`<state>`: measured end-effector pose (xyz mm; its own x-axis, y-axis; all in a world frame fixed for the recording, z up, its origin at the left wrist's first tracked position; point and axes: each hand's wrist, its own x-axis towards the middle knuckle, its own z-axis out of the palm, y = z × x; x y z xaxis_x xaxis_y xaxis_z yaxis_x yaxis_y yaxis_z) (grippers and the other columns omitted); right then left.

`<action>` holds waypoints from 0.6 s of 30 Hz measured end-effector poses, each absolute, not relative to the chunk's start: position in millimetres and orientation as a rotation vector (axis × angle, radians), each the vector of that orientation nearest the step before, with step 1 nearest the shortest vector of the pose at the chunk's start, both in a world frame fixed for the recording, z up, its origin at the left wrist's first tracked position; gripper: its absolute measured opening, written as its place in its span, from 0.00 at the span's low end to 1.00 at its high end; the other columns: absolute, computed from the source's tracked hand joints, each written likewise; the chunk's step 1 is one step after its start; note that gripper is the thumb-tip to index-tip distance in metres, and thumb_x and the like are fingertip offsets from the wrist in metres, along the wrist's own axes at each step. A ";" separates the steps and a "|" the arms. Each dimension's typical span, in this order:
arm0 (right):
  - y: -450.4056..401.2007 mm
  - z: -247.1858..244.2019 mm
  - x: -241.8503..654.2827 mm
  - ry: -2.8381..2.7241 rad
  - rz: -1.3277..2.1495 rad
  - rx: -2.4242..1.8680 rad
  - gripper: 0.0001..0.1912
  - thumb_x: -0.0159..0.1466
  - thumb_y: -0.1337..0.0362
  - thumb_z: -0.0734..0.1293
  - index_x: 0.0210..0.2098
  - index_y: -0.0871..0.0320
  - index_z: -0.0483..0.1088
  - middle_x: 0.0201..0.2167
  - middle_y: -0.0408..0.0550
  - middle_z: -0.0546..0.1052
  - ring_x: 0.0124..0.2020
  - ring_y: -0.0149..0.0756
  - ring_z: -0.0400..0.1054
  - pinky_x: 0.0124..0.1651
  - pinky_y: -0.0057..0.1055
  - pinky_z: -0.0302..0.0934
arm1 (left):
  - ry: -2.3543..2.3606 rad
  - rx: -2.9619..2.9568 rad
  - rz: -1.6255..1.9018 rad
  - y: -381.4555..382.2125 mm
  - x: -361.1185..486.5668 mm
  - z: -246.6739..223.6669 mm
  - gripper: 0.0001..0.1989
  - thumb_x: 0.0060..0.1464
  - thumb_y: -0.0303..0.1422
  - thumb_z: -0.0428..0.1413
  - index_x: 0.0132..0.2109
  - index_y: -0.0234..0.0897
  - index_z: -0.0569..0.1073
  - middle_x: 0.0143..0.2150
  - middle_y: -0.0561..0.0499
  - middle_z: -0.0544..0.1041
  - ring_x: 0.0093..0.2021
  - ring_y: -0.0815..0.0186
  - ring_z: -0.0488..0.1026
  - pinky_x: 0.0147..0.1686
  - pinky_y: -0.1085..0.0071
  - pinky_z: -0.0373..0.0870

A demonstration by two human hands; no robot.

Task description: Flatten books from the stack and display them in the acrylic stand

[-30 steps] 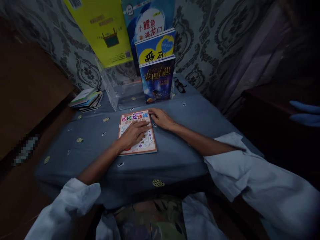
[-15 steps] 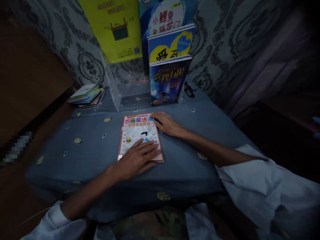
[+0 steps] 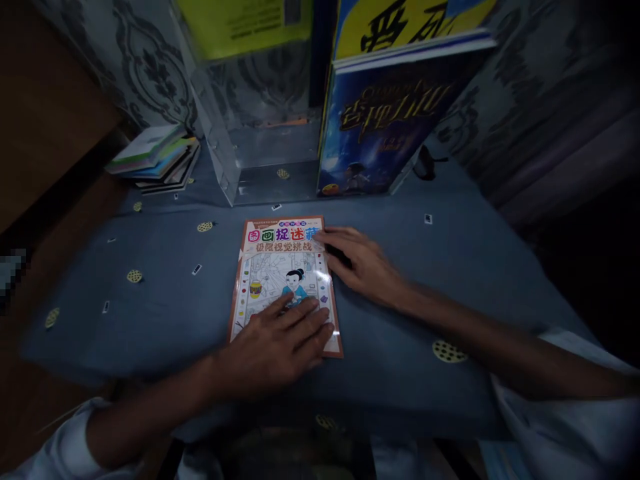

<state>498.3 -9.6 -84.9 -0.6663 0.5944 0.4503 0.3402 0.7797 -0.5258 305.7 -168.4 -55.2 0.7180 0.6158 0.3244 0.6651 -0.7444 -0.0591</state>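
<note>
A picture book (image 3: 265, 267) with an orange-brown border lies flat on the blue tablecloth, its cover facing up. Across the lower part of the cover rests my left hand (image 3: 280, 340), fingers spread and lying flat. My right hand (image 3: 363, 267) is at the book's upper right edge, fingertips touching the cover's side, with the fingers and thumb apart. Neither hand is wrapped round anything.
Behind the book, a clear acrylic rack (image 3: 225, 163) holds a dark blue book (image 3: 370, 133) and a yellow-green book (image 3: 250, 27). Small books (image 3: 155, 157) are stacked at the back left. Dark glasses (image 3: 425, 163) lie right of the rack. The blue tablecloth (image 3: 165, 320) has a printed pattern.
The view has moved closer and tilted down, so the book and rack look larger. My right hand has drawn slightly off the cover toward its right edge. My left hand stays on the cover.
</note>
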 end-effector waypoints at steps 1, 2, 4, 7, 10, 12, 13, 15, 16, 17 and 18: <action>-16.4 -82.3 501.9 -2.339 0.556 -0.684 0.18 0.71 0.65 0.61 0.58 0.55 0.73 0.53 0.53 0.79 0.59 0.50 0.69 0.60 0.53 0.66 | -1.033 -2.754 -0.425 -168.3 305.5 -55.6 0.16 0.70 0.36 0.52 0.57 0.32 0.74 0.57 0.44 0.80 0.60 0.56 0.75 0.63 0.54 0.70; -23.9 -79.4 505.7 -2.332 0.578 -0.678 0.18 0.71 0.65 0.61 0.57 0.54 0.73 0.52 0.53 0.80 0.58 0.50 0.70 0.59 0.53 0.66 | -1.031 -2.758 -0.427 -168.3 305.3 -56.1 0.15 0.69 0.36 0.52 0.56 0.32 0.74 0.57 0.44 0.80 0.60 0.55 0.75 0.62 0.54 0.70; -40.7 -73.6 514.2 -2.321 0.641 -0.672 0.18 0.71 0.66 0.61 0.57 0.52 0.73 0.50 0.53 0.80 0.55 0.50 0.71 0.57 0.51 0.69 | -1.027 -2.762 -0.435 -168.7 304.6 -57.4 0.15 0.68 0.35 0.54 0.57 0.31 0.74 0.56 0.42 0.80 0.60 0.54 0.74 0.62 0.52 0.70; -69.1 -66.2 526.7 -2.288 0.765 -0.670 0.21 0.71 0.69 0.61 0.60 0.48 0.71 0.47 0.52 0.80 0.50 0.46 0.74 0.51 0.46 0.72 | -1.011 -2.772 -0.456 -170.2 303.6 -58.9 0.16 0.66 0.33 0.56 0.57 0.29 0.73 0.56 0.40 0.79 0.60 0.54 0.74 0.62 0.54 0.70; -94.4 -61.3 535.8 -2.247 0.863 -0.662 0.23 0.71 0.71 0.61 0.62 0.45 0.69 0.45 0.49 0.80 0.47 0.42 0.74 0.47 0.40 0.73 | -1.000 -2.759 -0.490 -171.3 303.2 -58.8 0.14 0.66 0.32 0.57 0.55 0.29 0.73 0.54 0.41 0.81 0.57 0.56 0.76 0.60 0.56 0.72; -105.7 -59.6 539.0 -2.230 0.911 -0.659 0.23 0.72 0.71 0.61 0.62 0.44 0.69 0.44 0.48 0.80 0.46 0.41 0.74 0.46 0.38 0.73 | -1.003 -2.743 -0.514 -171.0 303.2 -58.2 0.12 0.67 0.32 0.56 0.54 0.31 0.74 0.51 0.43 0.82 0.54 0.57 0.78 0.58 0.58 0.74; -109.3 -59.2 539.9 -2.222 0.932 -0.660 0.23 0.72 0.71 0.61 0.62 0.45 0.69 0.43 0.47 0.81 0.46 0.41 0.74 0.46 0.38 0.72 | -1.006 -2.736 -0.532 -170.6 303.2 -57.7 0.11 0.67 0.32 0.56 0.52 0.31 0.74 0.49 0.44 0.82 0.53 0.58 0.78 0.57 0.59 0.75; -113.2 -59.7 540.7 -2.202 0.962 -0.664 0.22 0.72 0.70 0.61 0.61 0.45 0.70 0.43 0.47 0.81 0.46 0.41 0.74 0.46 0.38 0.72 | -1.019 -2.722 -0.589 -169.5 303.2 -56.8 0.09 0.67 0.32 0.55 0.50 0.32 0.75 0.47 0.46 0.83 0.50 0.60 0.79 0.55 0.61 0.76; -113.9 -60.4 540.9 -2.191 0.971 -0.666 0.21 0.72 0.69 0.61 0.61 0.46 0.71 0.43 0.47 0.81 0.46 0.41 0.74 0.46 0.38 0.71 | -1.029 -2.720 -0.621 -169.0 303.3 -56.2 0.09 0.67 0.32 0.55 0.49 0.33 0.75 0.46 0.46 0.83 0.49 0.60 0.79 0.54 0.61 0.77; -114.1 -61.3 541.2 -2.185 0.980 -0.672 0.20 0.72 0.69 0.61 0.60 0.46 0.71 0.43 0.47 0.81 0.46 0.40 0.74 0.46 0.38 0.71 | -1.043 -2.722 -0.651 -168.6 303.5 -55.4 0.09 0.67 0.32 0.55 0.49 0.33 0.75 0.46 0.46 0.83 0.48 0.61 0.79 0.52 0.62 0.78; -114.0 -62.4 541.4 -2.181 0.990 -0.685 0.20 0.72 0.69 0.61 0.60 0.47 0.71 0.43 0.47 0.81 0.46 0.40 0.74 0.47 0.38 0.71 | -1.056 -2.732 -0.671 -168.3 303.6 -54.6 0.09 0.67 0.32 0.55 0.48 0.32 0.75 0.45 0.46 0.83 0.48 0.61 0.80 0.51 0.62 0.78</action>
<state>541.4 -114.0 -62.4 -0.6599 0.6728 0.3344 0.1914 0.5810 -0.7911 303.6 -168.3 -54.6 0.6547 0.6056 0.4524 0.6666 -0.7447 0.0321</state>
